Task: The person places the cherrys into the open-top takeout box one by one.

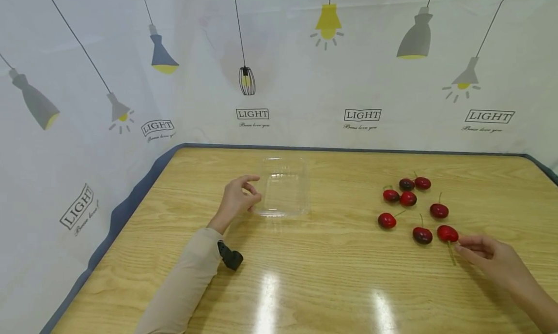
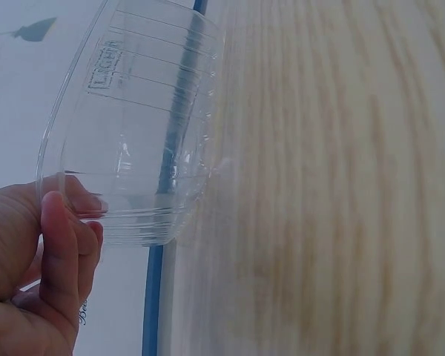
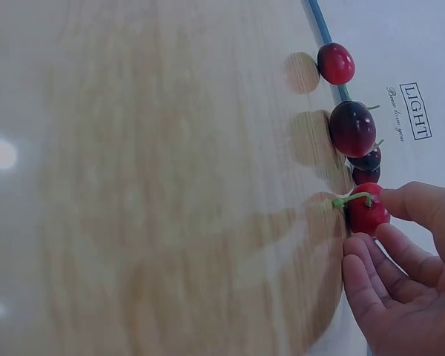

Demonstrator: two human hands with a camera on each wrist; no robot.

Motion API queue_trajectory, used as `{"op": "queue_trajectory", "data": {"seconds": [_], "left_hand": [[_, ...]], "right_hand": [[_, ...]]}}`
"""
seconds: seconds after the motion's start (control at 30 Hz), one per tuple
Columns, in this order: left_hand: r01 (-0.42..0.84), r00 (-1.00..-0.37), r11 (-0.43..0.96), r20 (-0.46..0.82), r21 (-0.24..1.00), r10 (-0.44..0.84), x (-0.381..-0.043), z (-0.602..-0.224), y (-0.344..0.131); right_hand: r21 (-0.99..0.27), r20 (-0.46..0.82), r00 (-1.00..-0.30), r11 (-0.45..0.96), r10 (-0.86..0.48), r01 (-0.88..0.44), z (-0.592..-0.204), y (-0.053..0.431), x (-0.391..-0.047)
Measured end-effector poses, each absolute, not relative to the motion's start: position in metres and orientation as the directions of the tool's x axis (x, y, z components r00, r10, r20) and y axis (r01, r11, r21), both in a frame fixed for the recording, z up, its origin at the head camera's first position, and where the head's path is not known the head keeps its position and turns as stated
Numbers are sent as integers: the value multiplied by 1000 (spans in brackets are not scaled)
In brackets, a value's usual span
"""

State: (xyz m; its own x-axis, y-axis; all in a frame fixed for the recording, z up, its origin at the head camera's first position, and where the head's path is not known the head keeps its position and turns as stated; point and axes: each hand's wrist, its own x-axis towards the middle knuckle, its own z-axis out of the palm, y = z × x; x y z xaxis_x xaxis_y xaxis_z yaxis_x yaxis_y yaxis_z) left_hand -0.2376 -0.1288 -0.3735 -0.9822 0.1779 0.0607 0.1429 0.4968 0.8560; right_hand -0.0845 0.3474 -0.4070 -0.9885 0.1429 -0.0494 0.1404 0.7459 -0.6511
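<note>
A clear plastic box stands on the wooden table, left of the middle. My left hand is at its near left side; in the left wrist view the thumb and fingers of that hand pinch the rim of the box. Over on the right, my right hand pinches a red cherry between thumb and fingers. The cherry's green stem points toward the table's near side. Beyond it lie several more cherries, among them a dark red one and a bright red one.
A black wrist camera is strapped to the left sleeve. White cloth walls printed with lamps rise behind the wooden table and on its left. Bare wood lies between the box and the cherries.
</note>
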Motion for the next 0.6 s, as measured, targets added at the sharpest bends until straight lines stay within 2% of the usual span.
{"op": "queue_trajectory", "data": {"seconds": [0.6], "left_hand": [[135, -985, 501, 60, 855, 163, -237, -374, -128]], "right_hand": [[-632, -108, -987, 758, 119, 161, -408, 344, -84]]}}
